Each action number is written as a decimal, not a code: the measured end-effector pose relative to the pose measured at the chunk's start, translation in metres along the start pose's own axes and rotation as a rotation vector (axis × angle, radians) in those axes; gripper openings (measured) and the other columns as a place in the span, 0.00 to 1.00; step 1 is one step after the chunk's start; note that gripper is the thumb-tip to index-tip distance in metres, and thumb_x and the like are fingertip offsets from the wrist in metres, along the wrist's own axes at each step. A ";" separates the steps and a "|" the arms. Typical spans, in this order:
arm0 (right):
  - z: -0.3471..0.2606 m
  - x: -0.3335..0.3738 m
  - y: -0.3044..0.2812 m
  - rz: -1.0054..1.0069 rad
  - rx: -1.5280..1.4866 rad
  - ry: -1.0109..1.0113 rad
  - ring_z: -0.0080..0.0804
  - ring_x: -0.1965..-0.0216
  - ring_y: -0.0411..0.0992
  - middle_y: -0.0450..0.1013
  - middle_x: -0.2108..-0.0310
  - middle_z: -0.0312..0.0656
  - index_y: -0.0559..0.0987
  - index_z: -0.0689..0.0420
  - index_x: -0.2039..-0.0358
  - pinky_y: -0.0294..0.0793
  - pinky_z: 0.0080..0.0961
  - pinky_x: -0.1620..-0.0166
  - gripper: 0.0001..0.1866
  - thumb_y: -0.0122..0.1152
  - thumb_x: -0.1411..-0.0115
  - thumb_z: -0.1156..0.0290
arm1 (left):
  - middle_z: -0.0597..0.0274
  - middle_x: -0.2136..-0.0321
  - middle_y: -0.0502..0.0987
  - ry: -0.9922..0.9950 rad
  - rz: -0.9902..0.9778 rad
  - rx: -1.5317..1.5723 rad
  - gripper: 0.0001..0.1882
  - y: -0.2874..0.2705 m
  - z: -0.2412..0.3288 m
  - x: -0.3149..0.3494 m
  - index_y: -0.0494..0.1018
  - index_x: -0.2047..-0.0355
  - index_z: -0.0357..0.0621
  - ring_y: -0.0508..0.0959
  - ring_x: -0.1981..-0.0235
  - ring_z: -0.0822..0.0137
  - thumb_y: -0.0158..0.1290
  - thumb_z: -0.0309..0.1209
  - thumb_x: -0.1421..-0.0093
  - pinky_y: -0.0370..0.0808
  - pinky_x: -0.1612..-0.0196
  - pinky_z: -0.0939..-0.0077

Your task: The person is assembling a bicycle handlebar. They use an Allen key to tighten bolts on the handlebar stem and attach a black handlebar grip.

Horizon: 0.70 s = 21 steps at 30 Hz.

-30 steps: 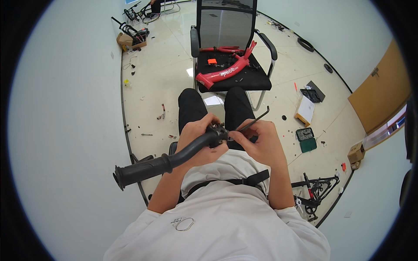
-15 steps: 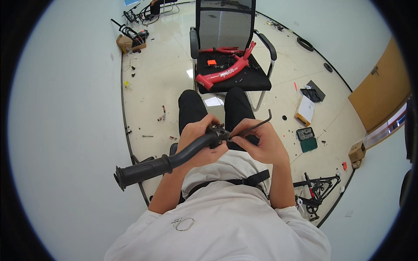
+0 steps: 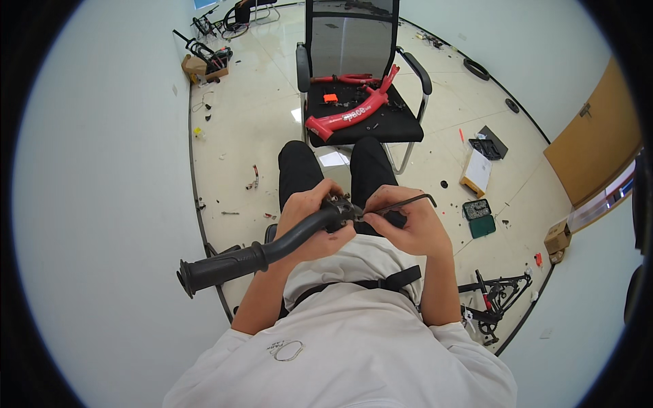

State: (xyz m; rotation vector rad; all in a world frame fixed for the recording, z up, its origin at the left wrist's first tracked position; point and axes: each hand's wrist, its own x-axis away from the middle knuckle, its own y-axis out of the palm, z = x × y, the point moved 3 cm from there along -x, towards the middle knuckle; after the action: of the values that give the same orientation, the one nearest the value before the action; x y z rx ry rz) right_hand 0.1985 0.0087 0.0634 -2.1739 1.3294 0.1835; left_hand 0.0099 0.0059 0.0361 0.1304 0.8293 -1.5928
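Observed from where I stand: pale plain wall (image 3: 102, 177) at left; glossy cream tiled floor (image 3: 262, 143), bright reflections (image 3: 333, 159) beside the black mesh-backed armchair (image 3: 350, 44). Right: wooden door (image 3: 602, 146), lever handle (image 3: 585, 110). Dark skirting (image 3: 192, 163) edges the floor.

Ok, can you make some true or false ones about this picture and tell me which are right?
1. The right hand holds a thin bent tool. True.
2. The left hand is empty. False: the left hand holds a black handlebar.
3. A red frame piece lies on the chair. True.
4. The green box is shut. False: the green box is open.
5. The wooden door is on the picture's left side. False: the wooden door is on the right side.
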 end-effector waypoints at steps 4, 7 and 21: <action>0.002 0.002 -0.001 -0.007 -0.060 0.035 0.28 0.70 0.77 0.75 0.71 0.41 0.79 0.66 0.68 0.78 0.22 0.65 0.04 0.62 0.46 0.84 | 0.56 0.83 0.73 -0.015 -0.020 0.003 0.18 0.000 0.002 0.000 0.70 0.67 0.37 0.72 0.85 0.61 0.58 0.29 0.60 0.68 0.78 0.74; 0.002 0.002 -0.001 -0.015 -0.067 0.032 0.27 0.69 0.77 0.75 0.71 0.41 0.79 0.66 0.67 0.78 0.21 0.64 0.05 0.62 0.46 0.84 | 0.57 0.84 0.72 -0.009 -0.018 -0.004 0.18 0.000 0.001 0.000 0.70 0.67 0.37 0.71 0.85 0.62 0.58 0.29 0.60 0.68 0.78 0.75; 0.000 0.003 0.005 0.037 -0.210 0.023 0.26 0.69 0.77 0.76 0.71 0.41 0.79 0.68 0.67 0.79 0.21 0.63 0.04 0.63 0.44 0.83 | 0.56 0.83 0.73 -0.013 -0.013 0.007 0.18 0.001 0.000 0.000 0.70 0.67 0.37 0.73 0.84 0.61 0.58 0.28 0.60 0.69 0.77 0.76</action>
State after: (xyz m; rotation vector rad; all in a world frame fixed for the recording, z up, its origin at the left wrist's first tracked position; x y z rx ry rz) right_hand 0.1960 0.0045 0.0600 -2.3310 1.4199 0.3262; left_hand 0.0103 0.0057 0.0353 0.1197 0.8163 -1.6073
